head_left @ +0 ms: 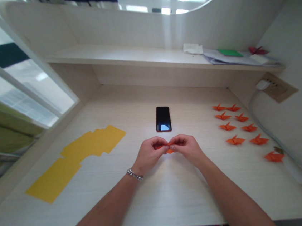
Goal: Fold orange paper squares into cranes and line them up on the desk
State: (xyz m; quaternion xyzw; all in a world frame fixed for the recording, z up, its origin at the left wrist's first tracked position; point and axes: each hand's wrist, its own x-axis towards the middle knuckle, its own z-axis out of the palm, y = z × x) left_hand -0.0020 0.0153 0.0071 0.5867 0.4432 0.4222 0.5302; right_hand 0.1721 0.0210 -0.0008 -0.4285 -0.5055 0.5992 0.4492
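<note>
A small piece of folded orange paper [169,150] is pinched between the fingertips of both hands, just in front of the phone. My left hand [151,151], with a chain bracelet [134,174] at its wrist, closes on the paper's left side. From the right, my right hand [185,147] grips it with thumb and fingers. Much of the paper is hidden behind the fingers, so its full shape cannot be made out. Several folded orange paper cranes [235,140] stand in rough rows on the desk to the right.
Overlapping yellow paper sheets [54,179] lie to the left. A black phone [163,117] rests beyond my hands. At the right, a cable [266,129] runs from a wall socket [279,87] past the cranes. The shelf [134,57] above holds papers and a green card [230,53].
</note>
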